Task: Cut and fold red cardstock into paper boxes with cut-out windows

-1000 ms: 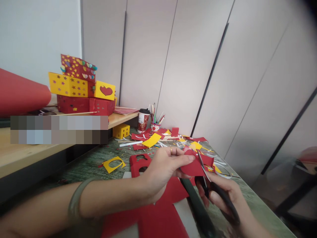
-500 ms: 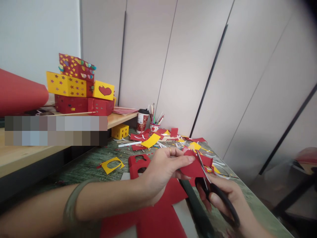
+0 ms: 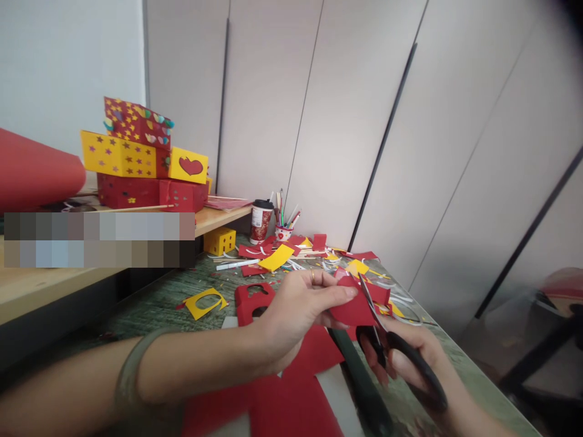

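Between the thumb and fingers of my left hand is a piece of red paper, held up above the table. My right hand grips black-handled scissors, and their blades lie along the paper's right edge. Below my hands rests a larger red paper sheet. A long dark bar-like object lies beside it. A red cut-out piece with holes sits left of my left hand, and a yellow paper frame with an oval hole lies farther left.
Red, yellow and white paper scraps litter the table's far part. Behind them stand a lidded paper cup and a pen holder. A raised wooden shelf at left carries stacked decorated boxes; a small yellow box is below.
The scissors' handles have spread slightly wider, and the lower handle has swung a little right. My left hand keeps its hold on the red paper. The view has shifted slightly.
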A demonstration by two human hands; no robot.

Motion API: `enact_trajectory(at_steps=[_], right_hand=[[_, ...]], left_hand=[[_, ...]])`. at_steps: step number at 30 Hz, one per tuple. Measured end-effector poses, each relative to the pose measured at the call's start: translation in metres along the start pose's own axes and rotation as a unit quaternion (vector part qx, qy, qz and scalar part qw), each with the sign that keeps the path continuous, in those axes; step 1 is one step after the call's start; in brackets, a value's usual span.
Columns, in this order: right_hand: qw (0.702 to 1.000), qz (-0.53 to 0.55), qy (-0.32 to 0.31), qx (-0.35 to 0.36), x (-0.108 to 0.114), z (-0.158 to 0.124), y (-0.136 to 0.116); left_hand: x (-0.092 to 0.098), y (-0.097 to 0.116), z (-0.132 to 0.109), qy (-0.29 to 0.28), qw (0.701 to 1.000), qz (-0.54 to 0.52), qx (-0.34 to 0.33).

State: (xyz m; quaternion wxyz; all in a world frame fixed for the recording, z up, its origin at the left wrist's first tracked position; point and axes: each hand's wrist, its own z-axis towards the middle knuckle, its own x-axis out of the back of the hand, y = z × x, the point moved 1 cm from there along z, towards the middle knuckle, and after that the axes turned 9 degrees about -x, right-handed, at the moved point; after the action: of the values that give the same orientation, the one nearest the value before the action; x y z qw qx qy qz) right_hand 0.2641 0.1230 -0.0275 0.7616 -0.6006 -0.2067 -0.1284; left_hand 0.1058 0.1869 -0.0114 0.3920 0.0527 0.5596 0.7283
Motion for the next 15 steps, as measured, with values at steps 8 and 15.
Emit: enact_trajectory(at_steps=[8, 15], right_hand=[[1.000, -0.002, 0.011, 0.014, 0.000, 0.001, -0.004], [0.999, -0.028, 0.024, 0.012, 0.001, 0.001, -0.013]], left_hand=[[-0.002, 0.004, -0.002, -0.004, 1.000, -0.001, 0.006], [-0.001, 0.004, -0.001, -0.010, 1.000, -0.015, 0.006]])
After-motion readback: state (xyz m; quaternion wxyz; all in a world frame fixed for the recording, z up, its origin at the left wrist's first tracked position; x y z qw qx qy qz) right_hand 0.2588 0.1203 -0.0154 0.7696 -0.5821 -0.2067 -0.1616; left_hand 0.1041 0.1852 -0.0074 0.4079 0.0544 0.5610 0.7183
